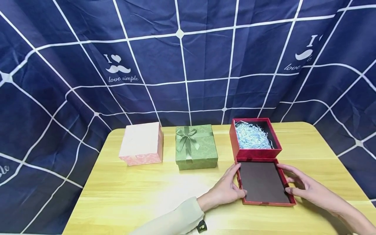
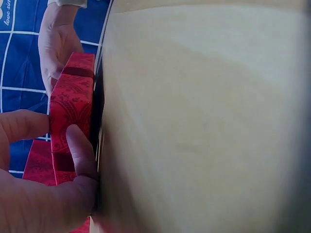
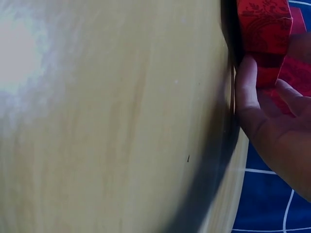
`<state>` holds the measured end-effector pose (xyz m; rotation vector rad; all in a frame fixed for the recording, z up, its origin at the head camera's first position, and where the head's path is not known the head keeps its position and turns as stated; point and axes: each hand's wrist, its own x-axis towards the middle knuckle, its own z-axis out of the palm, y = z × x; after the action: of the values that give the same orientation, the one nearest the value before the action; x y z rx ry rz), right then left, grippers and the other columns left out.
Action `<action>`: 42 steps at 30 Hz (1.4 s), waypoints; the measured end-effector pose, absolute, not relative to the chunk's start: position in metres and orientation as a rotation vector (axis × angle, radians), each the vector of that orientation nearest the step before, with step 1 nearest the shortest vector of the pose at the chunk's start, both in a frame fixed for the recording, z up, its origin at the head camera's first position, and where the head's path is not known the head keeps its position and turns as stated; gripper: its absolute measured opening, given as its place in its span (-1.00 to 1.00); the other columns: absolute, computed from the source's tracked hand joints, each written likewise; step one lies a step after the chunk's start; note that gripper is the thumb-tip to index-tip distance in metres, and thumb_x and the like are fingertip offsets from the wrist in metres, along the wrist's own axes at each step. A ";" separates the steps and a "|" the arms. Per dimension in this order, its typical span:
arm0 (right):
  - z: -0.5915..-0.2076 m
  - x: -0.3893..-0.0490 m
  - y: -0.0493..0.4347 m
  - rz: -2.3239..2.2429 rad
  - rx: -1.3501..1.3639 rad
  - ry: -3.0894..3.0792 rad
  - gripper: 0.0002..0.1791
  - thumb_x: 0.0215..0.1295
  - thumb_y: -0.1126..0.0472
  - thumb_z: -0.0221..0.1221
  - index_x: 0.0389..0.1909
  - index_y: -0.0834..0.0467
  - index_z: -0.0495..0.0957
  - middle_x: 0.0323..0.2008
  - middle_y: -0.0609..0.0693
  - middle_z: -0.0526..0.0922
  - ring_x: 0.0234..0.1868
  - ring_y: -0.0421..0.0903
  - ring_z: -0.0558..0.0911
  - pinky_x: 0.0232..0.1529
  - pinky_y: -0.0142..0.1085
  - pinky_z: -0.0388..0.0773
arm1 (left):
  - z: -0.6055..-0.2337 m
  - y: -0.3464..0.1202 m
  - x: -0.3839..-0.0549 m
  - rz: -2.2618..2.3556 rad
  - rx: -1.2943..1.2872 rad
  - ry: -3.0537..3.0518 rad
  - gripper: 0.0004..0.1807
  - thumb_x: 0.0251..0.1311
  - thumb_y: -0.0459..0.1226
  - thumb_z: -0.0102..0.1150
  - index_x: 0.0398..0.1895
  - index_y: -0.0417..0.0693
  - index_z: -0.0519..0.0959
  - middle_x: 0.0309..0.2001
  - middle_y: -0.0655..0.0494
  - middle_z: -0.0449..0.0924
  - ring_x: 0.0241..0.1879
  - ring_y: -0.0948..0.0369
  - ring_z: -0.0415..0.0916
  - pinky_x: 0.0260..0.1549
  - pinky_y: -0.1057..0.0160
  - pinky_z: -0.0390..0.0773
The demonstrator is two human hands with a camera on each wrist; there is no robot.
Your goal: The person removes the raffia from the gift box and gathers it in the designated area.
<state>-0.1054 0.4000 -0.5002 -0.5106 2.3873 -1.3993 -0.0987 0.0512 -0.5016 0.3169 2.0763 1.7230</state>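
Note:
A red patterned box lid [image 1: 264, 182], dark inside, lies with its hollow side up near the front right of the table. My left hand [image 1: 224, 191] holds its left edge, thumb near the front corner and fingers farther back. On the opposite edge my right hand [image 1: 308, 186] grips the rim in the same way. Right behind the lid stands the red box [image 1: 255, 153], uncovered and part filled with pale blue shredded paper [image 1: 252, 135]. In the left wrist view the left thumb lies along the lid's red side wall [image 2: 73, 107]; the right wrist view shows the right fingers at the lid's other wall [image 3: 265, 29].
A green gift box [image 1: 196, 150] with a ribbon bow stands at the back middle of the wooden table [image 1: 141, 195]. To its left is a pink box [image 1: 142, 140] with its lid on. A dark blue checked cloth [image 1: 205, 65] hangs behind the table.

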 end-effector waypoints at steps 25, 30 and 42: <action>-0.484 -0.106 0.373 -1.520 -0.502 2.735 -0.39 0.50 0.49 0.25 0.51 0.25 0.40 0.27 -0.49 0.52 0.20 -0.54 0.54 -0.01 -0.60 0.55 | -0.487 0.045 -0.101 1.905 0.134 2.153 -0.21 0.26 -0.14 0.45 0.58 0.10 0.43 0.19 0.11 0.51 -0.02 0.26 0.52 -0.09 0.24 0.56; -0.476 -0.111 0.368 -1.601 -0.486 2.761 -0.41 0.49 0.53 0.22 0.48 0.20 0.45 0.28 -0.50 0.53 0.20 -0.57 0.54 -0.01 -0.62 0.55 | -0.482 0.053 -0.108 1.973 0.081 2.156 -0.21 0.25 -0.14 0.45 0.57 0.08 0.43 0.25 0.07 0.50 -0.09 0.23 0.55 -0.03 0.17 0.59; -0.453 -0.117 0.362 -1.621 -0.320 2.778 -0.49 0.59 0.39 0.23 0.48 0.14 0.48 0.16 -0.53 0.58 0.13 -0.57 0.58 0.00 -0.65 0.50 | -0.478 0.070 -0.126 2.071 -0.035 2.158 -0.11 0.23 -0.08 0.44 0.63 0.05 0.34 0.42 0.03 0.42 0.07 0.16 0.58 0.08 0.06 0.60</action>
<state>-0.1172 0.3620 -0.4531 -0.3203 2.7777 -1.6205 -0.1258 0.0695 -0.4777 -0.0346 2.1580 2.0705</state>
